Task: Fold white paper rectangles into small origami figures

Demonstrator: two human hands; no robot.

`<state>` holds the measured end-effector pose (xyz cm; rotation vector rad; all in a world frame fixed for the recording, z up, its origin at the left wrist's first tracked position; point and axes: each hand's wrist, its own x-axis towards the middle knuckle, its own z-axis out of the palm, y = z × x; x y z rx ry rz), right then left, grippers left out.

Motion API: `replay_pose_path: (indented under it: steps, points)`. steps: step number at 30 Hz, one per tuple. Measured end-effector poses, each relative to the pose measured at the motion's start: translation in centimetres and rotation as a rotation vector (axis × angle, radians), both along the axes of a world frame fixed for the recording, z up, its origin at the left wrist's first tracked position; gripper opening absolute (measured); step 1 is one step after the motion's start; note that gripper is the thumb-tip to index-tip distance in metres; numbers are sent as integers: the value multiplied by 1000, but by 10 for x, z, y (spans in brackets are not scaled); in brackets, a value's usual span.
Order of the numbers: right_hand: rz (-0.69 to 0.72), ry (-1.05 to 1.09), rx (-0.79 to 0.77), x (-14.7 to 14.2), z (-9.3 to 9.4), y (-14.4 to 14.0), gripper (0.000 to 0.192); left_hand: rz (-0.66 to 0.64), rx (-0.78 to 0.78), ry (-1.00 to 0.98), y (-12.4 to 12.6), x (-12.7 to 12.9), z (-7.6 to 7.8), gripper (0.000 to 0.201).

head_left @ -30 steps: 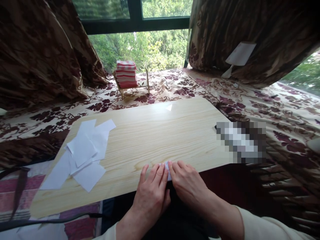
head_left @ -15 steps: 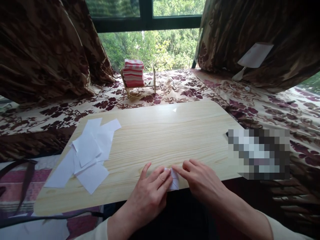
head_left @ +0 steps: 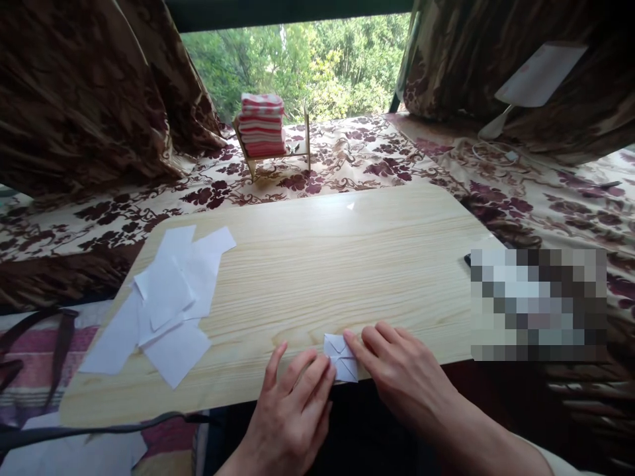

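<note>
While both hands sit at the near edge of the worktop (head_left: 317, 264), I'm reading the step as creasing the small folded paper (head_left: 340, 357) lying flat there between them. Left hand (head_left: 292, 413) is flat and loose, fingertips touching the paper's left edge, gripping nothing. Right hand (head_left: 401, 377) is likewise unclenched, index finger pressing the top right corner. Diagonal creases already show. My take: pin the centre with one finger, run the other along the fold outward, keep the edges aligned before pressing hard. Paper overhangs the edge slightly, so I'd keep pressure over the wood. Loose white sheets (head_left: 163, 297) lie well apart, far left.
</note>
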<state>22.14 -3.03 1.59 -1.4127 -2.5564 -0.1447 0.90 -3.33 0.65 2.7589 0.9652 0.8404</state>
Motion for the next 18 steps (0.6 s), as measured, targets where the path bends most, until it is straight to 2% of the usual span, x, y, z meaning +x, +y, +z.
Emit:
replay_pose_path:
  steps: [7, 13, 18]
  points:
    - [-57, 28, -20, -3, 3, -18, 39, 92, -6, -13, 15, 1, 6, 19]
    - [-60, 80, -71, 5, 12, -18, 46, 127, -9, -26, 1, 6, 12, 24]
    - [-2, 98, -125, 3, 8, -18, 45, 127, -54, -8, -5, 8, 8, 26]
